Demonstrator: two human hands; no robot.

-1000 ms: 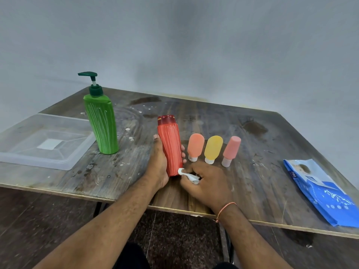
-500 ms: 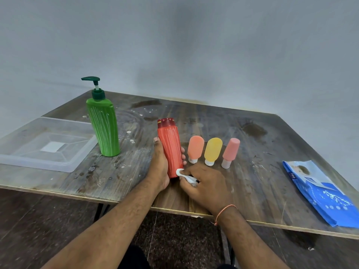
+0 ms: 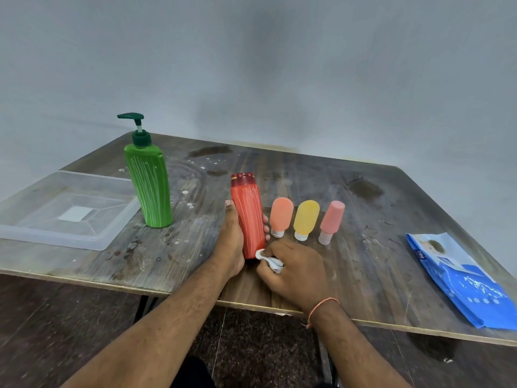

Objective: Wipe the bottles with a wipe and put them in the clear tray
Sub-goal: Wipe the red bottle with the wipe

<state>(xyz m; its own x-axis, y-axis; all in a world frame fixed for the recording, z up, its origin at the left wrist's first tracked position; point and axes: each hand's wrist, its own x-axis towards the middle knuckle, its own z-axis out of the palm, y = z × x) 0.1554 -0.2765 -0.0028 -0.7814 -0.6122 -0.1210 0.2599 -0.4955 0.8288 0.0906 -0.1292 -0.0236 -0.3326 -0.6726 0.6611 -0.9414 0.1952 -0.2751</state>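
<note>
Green pump bottle [image 3: 149,189] with white streaks, red bottle [image 3: 248,217], orange [image 3: 281,215], yellow [image 3: 305,219] and pink [image 3: 331,221] tubes, white wipe [image 3: 268,259], blue packet [image 3: 458,278], clear tray [image 3: 67,236]

Light was soft and even, rather dim, with no hard glare. A vague grey shadow smudged the wall [image 3: 251,102] behind the table [image 3: 363,208]. The wide lens bent the table's edges (worst toward the corners). Focus was fairly sharp, though slightly smeared.
</note>
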